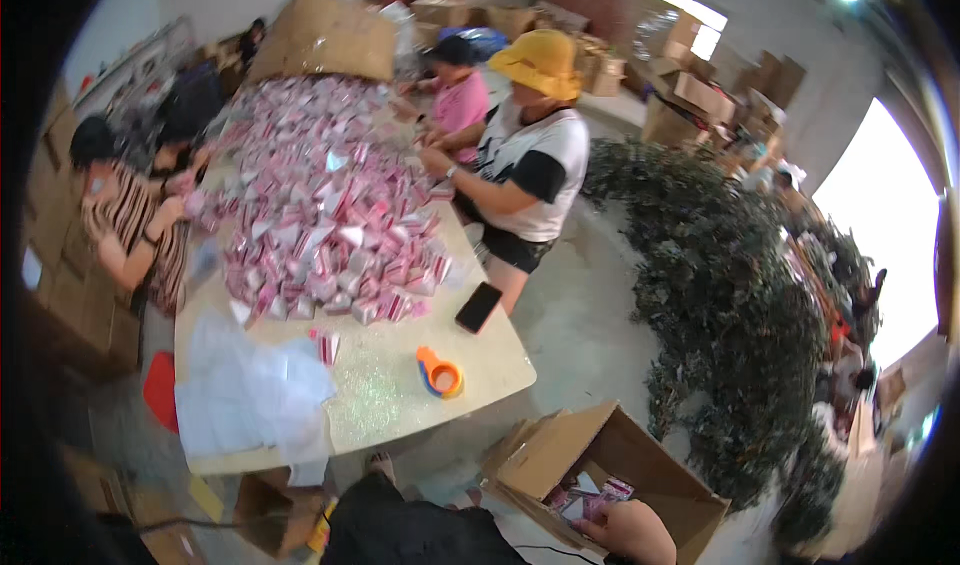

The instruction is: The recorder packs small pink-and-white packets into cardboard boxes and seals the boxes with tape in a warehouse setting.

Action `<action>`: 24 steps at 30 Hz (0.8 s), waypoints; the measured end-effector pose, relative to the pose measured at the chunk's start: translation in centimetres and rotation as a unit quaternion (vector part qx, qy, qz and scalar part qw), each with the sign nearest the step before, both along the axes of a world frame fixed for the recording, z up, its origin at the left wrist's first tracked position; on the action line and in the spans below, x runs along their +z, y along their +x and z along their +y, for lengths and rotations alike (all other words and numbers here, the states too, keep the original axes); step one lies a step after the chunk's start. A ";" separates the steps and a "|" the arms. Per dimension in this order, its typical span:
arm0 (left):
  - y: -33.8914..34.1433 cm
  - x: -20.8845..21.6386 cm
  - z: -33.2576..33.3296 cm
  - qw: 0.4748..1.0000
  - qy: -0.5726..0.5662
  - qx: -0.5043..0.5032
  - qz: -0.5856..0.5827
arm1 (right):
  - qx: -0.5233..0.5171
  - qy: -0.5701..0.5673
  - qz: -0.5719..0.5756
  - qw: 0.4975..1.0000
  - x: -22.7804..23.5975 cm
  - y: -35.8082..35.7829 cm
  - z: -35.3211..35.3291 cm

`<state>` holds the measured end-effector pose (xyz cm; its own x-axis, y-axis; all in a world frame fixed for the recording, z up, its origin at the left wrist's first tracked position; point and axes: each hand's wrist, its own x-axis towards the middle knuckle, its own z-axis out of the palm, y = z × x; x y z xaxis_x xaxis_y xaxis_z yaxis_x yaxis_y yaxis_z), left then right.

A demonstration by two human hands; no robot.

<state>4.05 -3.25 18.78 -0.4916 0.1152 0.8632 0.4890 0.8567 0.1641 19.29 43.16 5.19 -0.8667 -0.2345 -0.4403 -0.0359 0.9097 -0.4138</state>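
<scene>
My right hand (635,531) is at the lower right, over the open cardboard box (545,460) beside the table. Its fingers are curled round pink-and-white packets (597,505), partly hidden by the hand. Other such packets lie in the box just beyond the fingertips. My left hand does not show. On the table, a large heap of small pink-and-white packets (330,235) covers the far part, with one packet (326,346) lying apart near the front.
Clear plastic bags (250,385), a phone (479,308) and orange, yellow and blue tape rings (441,375) lie on the table (400,420). People work along both sides, one in a yellow hat (540,65). Dark green foliage (700,315) is piled at right.
</scene>
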 end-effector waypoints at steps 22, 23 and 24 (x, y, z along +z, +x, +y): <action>19.3 -13.2 -24.8 0.957 0.037 0.256 -0.133 | 0.129 0.012 0.041 0.991 0.9 -6.9 -25.7; 20.7 -12.5 -25.9 0.945 0.029 0.297 -0.137 | 0.164 0.002 0.037 0.986 -0.7 -8.1 -26.0; 20.8 -13.9 -27.0 0.941 0.032 0.310 -0.135 | 0.172 0.007 0.041 0.984 -2.0 -8.9 -26.8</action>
